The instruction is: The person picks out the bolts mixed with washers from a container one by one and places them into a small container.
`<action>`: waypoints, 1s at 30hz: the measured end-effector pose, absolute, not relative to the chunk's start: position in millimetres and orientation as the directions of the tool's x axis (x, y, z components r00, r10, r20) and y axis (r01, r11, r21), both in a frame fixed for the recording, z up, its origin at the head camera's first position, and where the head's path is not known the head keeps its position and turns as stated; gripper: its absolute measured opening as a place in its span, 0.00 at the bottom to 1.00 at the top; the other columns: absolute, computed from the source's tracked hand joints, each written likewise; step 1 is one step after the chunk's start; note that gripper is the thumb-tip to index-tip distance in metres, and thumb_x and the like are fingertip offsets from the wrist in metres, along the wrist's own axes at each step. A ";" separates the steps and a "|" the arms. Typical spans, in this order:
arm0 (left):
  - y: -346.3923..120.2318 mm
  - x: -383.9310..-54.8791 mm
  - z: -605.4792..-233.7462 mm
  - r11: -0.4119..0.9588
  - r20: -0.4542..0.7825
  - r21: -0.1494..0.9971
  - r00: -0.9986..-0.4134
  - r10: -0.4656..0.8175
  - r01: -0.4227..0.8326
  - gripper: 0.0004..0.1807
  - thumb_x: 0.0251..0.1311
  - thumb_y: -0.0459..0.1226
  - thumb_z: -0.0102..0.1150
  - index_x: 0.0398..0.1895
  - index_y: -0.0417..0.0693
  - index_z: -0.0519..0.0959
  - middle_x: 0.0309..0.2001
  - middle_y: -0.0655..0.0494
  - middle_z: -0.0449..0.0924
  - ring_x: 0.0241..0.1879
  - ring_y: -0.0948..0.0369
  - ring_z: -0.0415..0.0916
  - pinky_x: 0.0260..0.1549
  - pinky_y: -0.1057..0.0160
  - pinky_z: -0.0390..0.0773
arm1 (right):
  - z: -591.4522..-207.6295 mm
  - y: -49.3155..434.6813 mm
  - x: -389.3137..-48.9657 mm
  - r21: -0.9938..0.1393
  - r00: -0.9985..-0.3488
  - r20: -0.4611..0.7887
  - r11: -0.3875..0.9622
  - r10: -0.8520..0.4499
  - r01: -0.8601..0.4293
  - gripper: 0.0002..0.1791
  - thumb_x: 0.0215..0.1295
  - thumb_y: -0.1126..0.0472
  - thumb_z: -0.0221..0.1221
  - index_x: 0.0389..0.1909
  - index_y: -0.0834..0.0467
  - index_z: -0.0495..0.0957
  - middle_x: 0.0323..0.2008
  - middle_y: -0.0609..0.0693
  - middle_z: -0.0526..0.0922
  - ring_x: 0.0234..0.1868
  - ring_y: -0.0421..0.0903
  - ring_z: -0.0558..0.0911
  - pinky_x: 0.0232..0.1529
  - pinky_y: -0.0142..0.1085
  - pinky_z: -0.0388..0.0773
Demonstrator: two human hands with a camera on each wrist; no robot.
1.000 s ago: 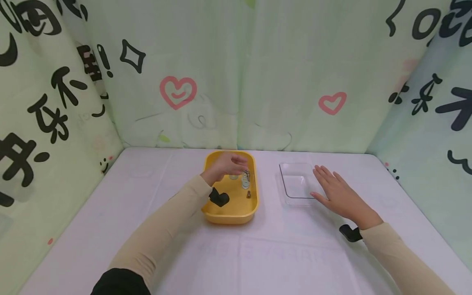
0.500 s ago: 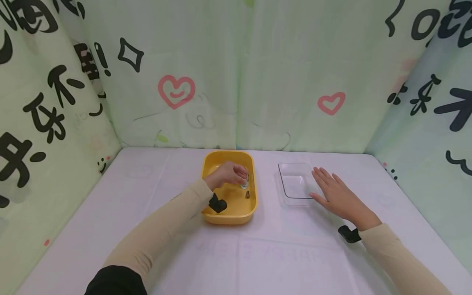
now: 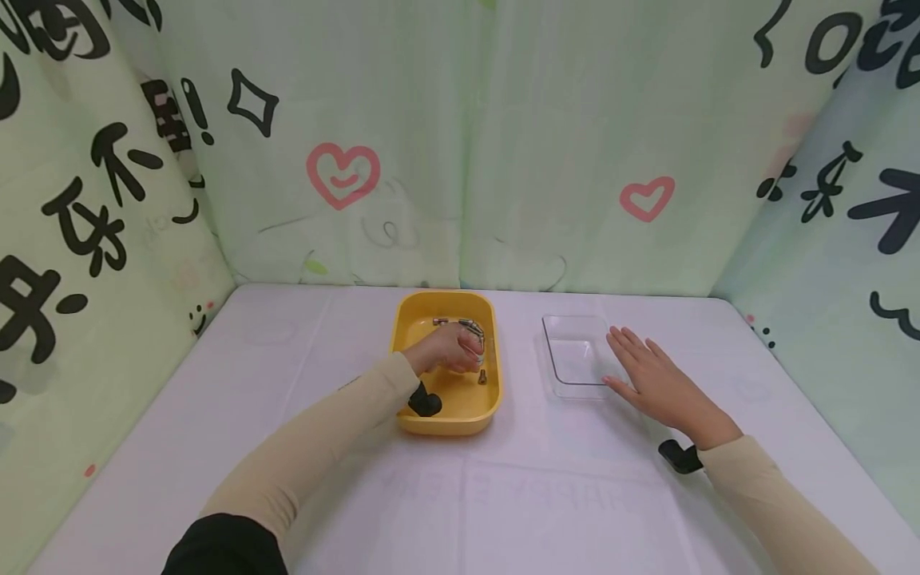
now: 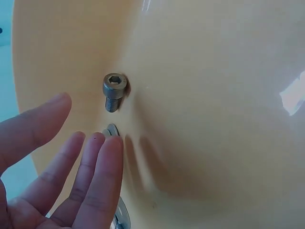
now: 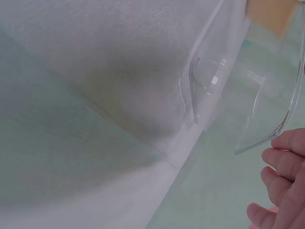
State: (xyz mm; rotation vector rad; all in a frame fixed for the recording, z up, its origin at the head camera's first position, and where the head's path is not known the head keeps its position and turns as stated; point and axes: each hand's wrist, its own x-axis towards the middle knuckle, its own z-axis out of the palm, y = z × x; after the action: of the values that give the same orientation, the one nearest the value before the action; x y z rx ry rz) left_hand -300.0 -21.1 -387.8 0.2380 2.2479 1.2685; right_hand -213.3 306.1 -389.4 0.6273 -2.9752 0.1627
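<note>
Inside the yellow tray point(image 3: 449, 426), my left hand point(image 3: 449, 349) hovers low with its thumb and fingers apart. Close beyond the fingertips, in the left wrist view, a metal socket-head bolt point(image 4: 114, 89) lies on the tray floor. Beside it, a thin metal disc point(image 4: 112, 129) is partly hidden by the fingers, and another shiny round piece point(image 4: 122, 214) shows below them. More small metal parts point(image 3: 472, 327) lie toward the tray's back. My right hand point(image 3: 661, 383) has straight fingers at the near right side of a clear plastic box point(image 3: 575, 393); fingertips appear to touch its rim.
A white cloth point(image 3: 525, 495) covers the table under the tray and box. Printed curtains point(image 3: 546, 144) stand along the back and both sides. The box stands right of the tray, with a gap of cloth between them.
My left hand has come down and nearer within the tray, uncovering metal parts at the back and covering round pieces in the middle. My right hand has stayed beside the box.
</note>
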 end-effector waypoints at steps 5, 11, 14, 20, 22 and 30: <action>-19.7 -301.9 -390.9 0.559 -0.381 0.822 -0.835 0.397 -0.109 0.15 0.54 0.25 0.62 0.46 0.33 0.79 0.40 0.43 0.83 0.27 0.64 0.75 0.39 0.64 0.84 | -391.8 306.2 -212.9 -0.095 -0.915 0.109 0.912 -0.388 -0.399 0.40 0.67 0.48 0.52 0.69 0.70 0.52 0.70 0.68 0.55 0.72 0.63 0.52 0.69 0.61 0.50; -17.8 -303.4 -393.9 0.566 -0.396 0.815 -0.834 0.385 -0.126 0.15 0.51 0.26 0.64 0.45 0.36 0.80 0.37 0.47 0.83 0.26 0.64 0.75 0.34 0.67 0.84 | -391.7 305.8 -213.0 -0.098 -0.927 0.075 0.923 -0.366 -0.373 0.40 0.69 0.48 0.50 0.69 0.71 0.50 0.70 0.69 0.53 0.72 0.64 0.51 0.68 0.62 0.50; -16.1 -303.5 -395.7 0.570 -0.402 0.811 -0.832 0.383 -0.130 0.16 0.50 0.27 0.66 0.44 0.38 0.81 0.38 0.48 0.83 0.28 0.64 0.77 0.32 0.69 0.83 | -390.7 304.2 -213.4 -0.094 -0.933 0.054 0.928 -0.356 -0.360 0.39 0.69 0.49 0.50 0.70 0.71 0.49 0.70 0.69 0.52 0.72 0.64 0.51 0.69 0.62 0.50; -13.1 -302.1 -396.9 0.586 -0.387 0.805 -0.834 0.394 -0.096 0.17 0.46 0.27 0.69 0.42 0.39 0.82 0.36 0.49 0.84 0.29 0.64 0.77 0.28 0.72 0.81 | -390.2 301.9 -214.5 -0.105 -0.940 0.025 0.934 -0.341 -0.342 0.38 0.70 0.51 0.49 0.70 0.71 0.48 0.70 0.69 0.51 0.72 0.64 0.50 0.69 0.62 0.49; -12.6 -301.6 -397.1 0.589 -0.380 0.804 -0.834 0.400 -0.084 0.17 0.45 0.27 0.70 0.41 0.38 0.83 0.33 0.51 0.83 0.28 0.64 0.75 0.26 0.74 0.79 | -390.8 302.6 -215.0 -0.114 -0.941 0.019 0.935 -0.337 -0.336 0.38 0.70 0.50 0.48 0.70 0.71 0.48 0.71 0.69 0.51 0.72 0.64 0.50 0.69 0.62 0.48; -12.5 -302.9 -401.6 0.592 -0.364 0.804 -0.827 0.429 -0.047 0.16 0.44 0.24 0.69 0.40 0.37 0.82 0.31 0.53 0.81 0.28 0.64 0.73 0.24 0.75 0.76 | -395.3 307.7 -216.7 -0.147 -0.938 0.016 0.927 -0.346 -0.345 0.39 0.71 0.48 0.47 0.71 0.69 0.48 0.71 0.67 0.51 0.72 0.63 0.50 0.69 0.62 0.48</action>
State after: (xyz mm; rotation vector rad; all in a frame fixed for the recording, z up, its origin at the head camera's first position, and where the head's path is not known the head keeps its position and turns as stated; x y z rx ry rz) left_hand -302.9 -12.5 -401.6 0.3022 2.2880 1.1775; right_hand -216.7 307.7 -395.3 0.5545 -3.0936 0.2327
